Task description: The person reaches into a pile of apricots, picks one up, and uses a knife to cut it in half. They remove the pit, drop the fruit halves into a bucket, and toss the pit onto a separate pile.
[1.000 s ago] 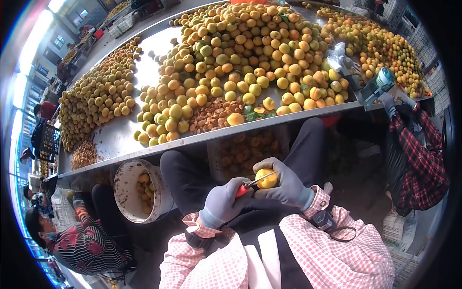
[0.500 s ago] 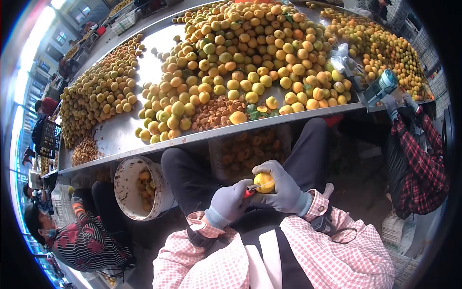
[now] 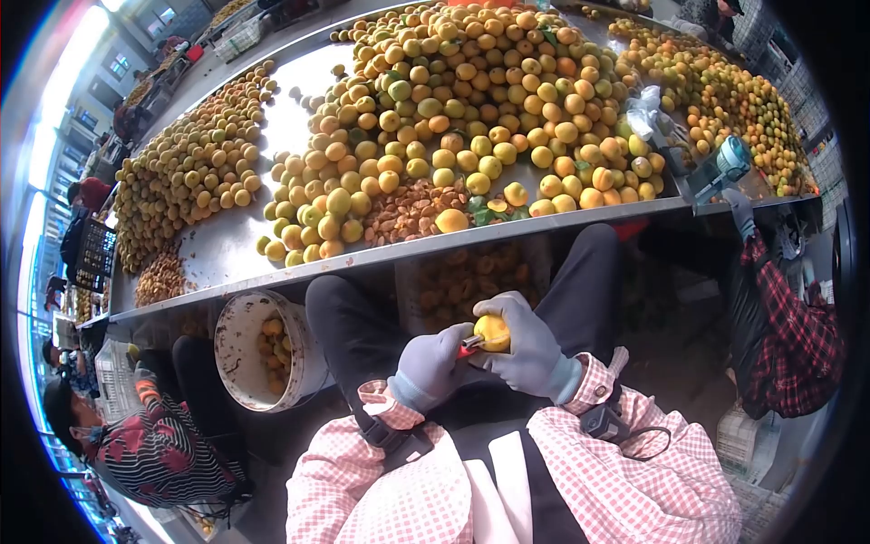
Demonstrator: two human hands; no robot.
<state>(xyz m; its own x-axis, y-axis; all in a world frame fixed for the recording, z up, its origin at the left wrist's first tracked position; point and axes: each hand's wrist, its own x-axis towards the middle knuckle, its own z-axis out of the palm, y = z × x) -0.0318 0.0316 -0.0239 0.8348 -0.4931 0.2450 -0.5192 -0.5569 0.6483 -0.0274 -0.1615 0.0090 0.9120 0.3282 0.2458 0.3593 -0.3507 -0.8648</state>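
Observation:
My left hand (image 3: 428, 364), in a grey glove, is closed around a small red-handled knife (image 3: 469, 346). The knife's metal end lies against a yellow apricot (image 3: 492, 332), and its tip is hidden there. Gripping that apricot from the right side is my gloved right hand (image 3: 530, 349). Both hands are close together above my lap. Below and beyond them, a crate (image 3: 405, 295) under the table edge holds apricot pieces.
A metal table (image 3: 231, 243) bears heaped apricots (image 3: 435, 109) and a pile of pits (image 3: 412, 213). A white bucket (image 3: 237, 385) with fruit stands left of my knee. A blue-lidded bottle (image 3: 725, 161) is at right. Co-workers sit on both sides.
The apricot has turned slightly in my right hand, and the knife's metal end is now against its left side. The right co-worker's one hand has left the table edge.

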